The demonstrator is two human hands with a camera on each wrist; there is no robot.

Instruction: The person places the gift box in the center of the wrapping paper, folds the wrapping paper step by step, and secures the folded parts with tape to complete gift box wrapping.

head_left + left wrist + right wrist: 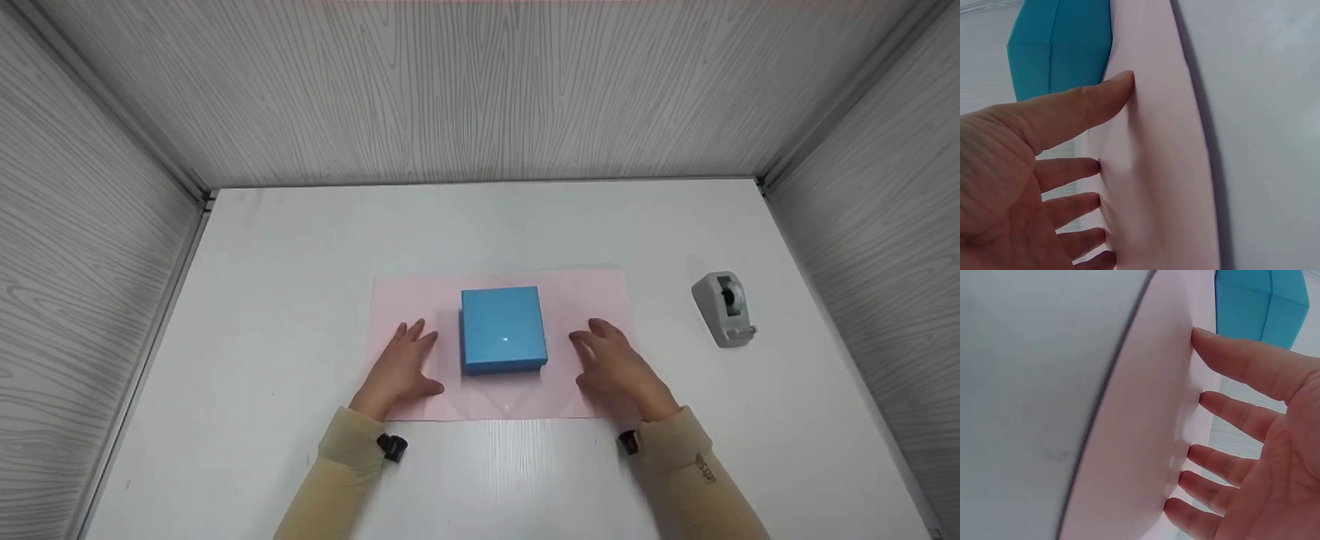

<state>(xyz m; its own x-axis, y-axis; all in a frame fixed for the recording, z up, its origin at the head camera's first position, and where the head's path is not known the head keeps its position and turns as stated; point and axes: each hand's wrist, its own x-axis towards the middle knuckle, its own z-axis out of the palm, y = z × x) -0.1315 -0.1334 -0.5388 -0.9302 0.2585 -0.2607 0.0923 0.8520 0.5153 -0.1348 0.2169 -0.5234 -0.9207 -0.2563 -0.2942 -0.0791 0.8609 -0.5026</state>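
A blue square box [502, 326] with a lid sits near the middle of a pink sheet of paper [585, 289] spread on the white table. To the left of the box, my left hand [401, 371] rests its spread fingertips on the paper; the left wrist view shows the thumb [1112, 95] and fingers touching the pink surface. My right hand [619, 367] mirrors it on the other side, its fingertips [1204, 396] down on the paper. Both hands are apart from the box and hold nothing. The box's side [1249, 309] shows past the right thumb.
A grey tape dispenser [726, 309] stands on the white table [300, 270] to the right of the paper. Grey wood-grain panels [480, 97] rise behind the table and along both sides.
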